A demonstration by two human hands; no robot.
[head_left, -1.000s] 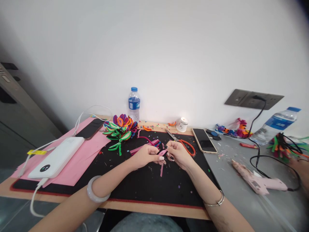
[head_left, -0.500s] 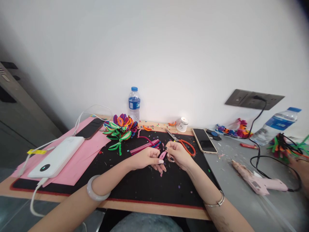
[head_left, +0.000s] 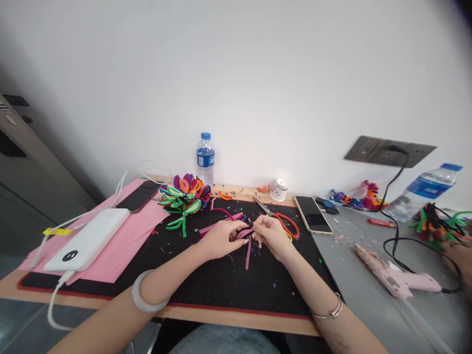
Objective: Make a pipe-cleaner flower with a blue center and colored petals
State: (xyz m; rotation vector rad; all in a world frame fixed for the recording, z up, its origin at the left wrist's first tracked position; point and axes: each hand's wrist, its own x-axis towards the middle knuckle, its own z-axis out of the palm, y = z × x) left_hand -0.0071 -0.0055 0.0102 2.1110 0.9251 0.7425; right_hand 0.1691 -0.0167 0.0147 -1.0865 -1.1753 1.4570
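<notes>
Above the black mat [head_left: 206, 280], my left hand [head_left: 223, 239] is closed on a pink and black pipe cleaner loop [head_left: 244, 234]. One pink end [head_left: 248, 255] hangs down below the fingers. My right hand [head_left: 272, 236] pinches the loop's other side, fingertips close to the left ones, which partly hide it. More pink and magenta pipe cleaners [head_left: 210, 227] lie just behind my left hand. Orange-handled scissors [head_left: 286, 223] rest beyond my right hand, blades toward the wall. A pipe cleaner flower bunch [head_left: 184, 196] in many colours lies at the back left.
Left are pink sheets [head_left: 121, 250], a white power bank [head_left: 88, 241] with cables and a dark phone [head_left: 139, 195]. A bottle [head_left: 205, 160] and paper cup [head_left: 279, 190] stand by the wall. Right are another phone [head_left: 313, 215], a glue gun [head_left: 398, 278] and another person's hand [head_left: 457, 250].
My left hand has turned over, its back now upward, and its fingers have closed nearer the right fingertips. The pink end now hangs longer below the hands.
</notes>
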